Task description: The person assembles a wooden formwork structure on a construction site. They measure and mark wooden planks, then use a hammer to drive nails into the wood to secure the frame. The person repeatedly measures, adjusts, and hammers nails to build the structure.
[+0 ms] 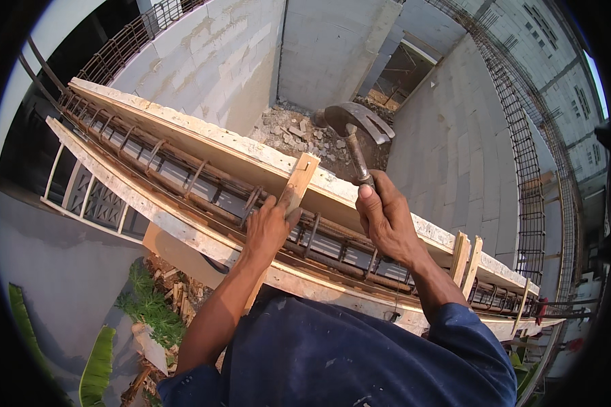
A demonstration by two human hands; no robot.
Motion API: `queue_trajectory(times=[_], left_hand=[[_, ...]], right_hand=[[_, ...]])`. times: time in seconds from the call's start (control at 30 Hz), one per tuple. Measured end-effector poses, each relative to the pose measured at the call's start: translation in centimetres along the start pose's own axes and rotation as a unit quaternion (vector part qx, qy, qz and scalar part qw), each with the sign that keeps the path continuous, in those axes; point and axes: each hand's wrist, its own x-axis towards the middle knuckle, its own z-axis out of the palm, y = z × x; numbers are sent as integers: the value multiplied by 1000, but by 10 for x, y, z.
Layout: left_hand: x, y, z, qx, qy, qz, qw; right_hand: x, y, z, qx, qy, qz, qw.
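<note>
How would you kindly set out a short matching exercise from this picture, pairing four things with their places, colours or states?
1. Left hand
2. Hammer
3. Rubble
4. Shirt

A. Dark blue
B. On the ground beside grey block walls
C. At a wooden strip, touching it
D. Gripped in the right hand

Pairs: 1-C, 2-D, 3-B, 4-A

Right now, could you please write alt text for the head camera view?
A person's right hand holds a claw hammer above timber formwork, while the left hand touches a wooden strip laid across it. A steel rebar cage runs inside the formwork; rubble lies below, beside grey block walls.
</note>
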Motion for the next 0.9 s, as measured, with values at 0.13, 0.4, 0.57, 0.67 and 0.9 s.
queue_trajectory(times=[0.13, 0.4, 0.57, 0.67, 0.9], left_hand=[[0, -2, 3, -32, 5, 2, 999], [1, -3, 4, 21, -8, 10, 1000], [1, -5, 8, 9, 14, 13, 1000], [0, -3, 7, 13, 27, 19, 999], [1, -2, 3, -2, -11, 3, 1000]], right_hand=[[-9, 0, -3, 137, 139, -149, 969], [8, -7, -4, -128, -3, 30, 991], [-3, 0, -10, 273, 228, -233, 905], [4, 14, 12, -109, 108, -202, 967], [4, 12, 6, 68, 135, -87, 985]])
